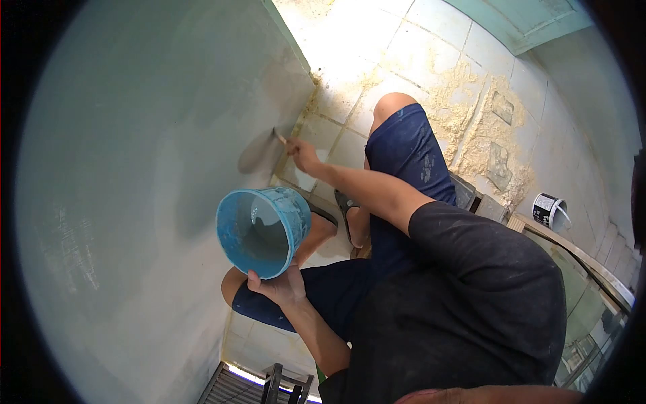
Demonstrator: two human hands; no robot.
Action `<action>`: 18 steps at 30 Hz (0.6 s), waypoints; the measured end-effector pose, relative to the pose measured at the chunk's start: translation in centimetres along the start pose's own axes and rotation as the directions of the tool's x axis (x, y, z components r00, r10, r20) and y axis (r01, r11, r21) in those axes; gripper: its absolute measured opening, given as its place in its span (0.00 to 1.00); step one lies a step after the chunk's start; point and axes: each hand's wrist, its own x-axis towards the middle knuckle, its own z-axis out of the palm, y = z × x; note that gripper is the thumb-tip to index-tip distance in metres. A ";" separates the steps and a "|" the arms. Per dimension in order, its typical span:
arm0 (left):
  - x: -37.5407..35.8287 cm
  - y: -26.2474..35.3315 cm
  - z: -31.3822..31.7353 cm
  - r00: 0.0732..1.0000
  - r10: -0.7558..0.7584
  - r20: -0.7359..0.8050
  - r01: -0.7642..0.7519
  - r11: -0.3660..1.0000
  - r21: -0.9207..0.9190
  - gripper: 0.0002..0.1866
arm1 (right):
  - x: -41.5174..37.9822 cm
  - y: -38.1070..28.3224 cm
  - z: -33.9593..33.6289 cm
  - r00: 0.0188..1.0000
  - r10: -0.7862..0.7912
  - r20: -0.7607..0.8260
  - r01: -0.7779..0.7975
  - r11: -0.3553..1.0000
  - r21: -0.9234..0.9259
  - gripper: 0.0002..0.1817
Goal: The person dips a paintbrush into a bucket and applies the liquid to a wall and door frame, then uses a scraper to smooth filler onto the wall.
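My left hand (pixel 279 284) grips the near rim of a blue bucket (pixel 296 209), thumb over the edge. The bucket is tilted toward me, with grey-looking liquid and smears inside. My right hand (pixel 303 155) is closed round the light handle of what looks like a small paintbrush (pixel 281 139). Its dark tip meets the low part of the pale grey-green wall (pixel 155 135), beside a darker patch. Bristles are too small to make out clearly.
White floor tiles (pixel 431 27) carry crumbly yellowish debris (pixel 464 101). A small black-and-white pail (pixel 548 210) stands at right, near a glass-topped frame (pixel 579 269). A teal door (pixel 531 20) is at top right. A dark stool (pixel 276 384) shows at the bottom.
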 end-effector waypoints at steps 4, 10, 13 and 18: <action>-0.1 0.1 0.4 1.000 -0.015 -0.002 0.015 1.000 -0.005 0.44 | -2.1 1.9 0.5 0.980 0.064 0.190 -0.035 0.988 -0.151 0.21; -0.2 0.1 0.1 0.998 0.041 -0.051 -0.040 0.999 0.020 0.44 | 2.4 3.3 -2.8 0.973 0.175 -0.152 -0.172 0.985 0.032 0.22; -0.6 0.3 0.3 0.998 0.032 -0.049 -0.031 0.999 0.019 0.44 | 5.8 2.3 -4.2 0.959 0.184 -0.215 -0.179 0.983 0.044 0.23; -1.3 0.5 0.3 0.997 0.030 -0.075 -0.029 1.000 0.012 0.43 | 4.0 0.3 -2.2 0.964 0.228 -0.140 -0.219 0.973 0.075 0.23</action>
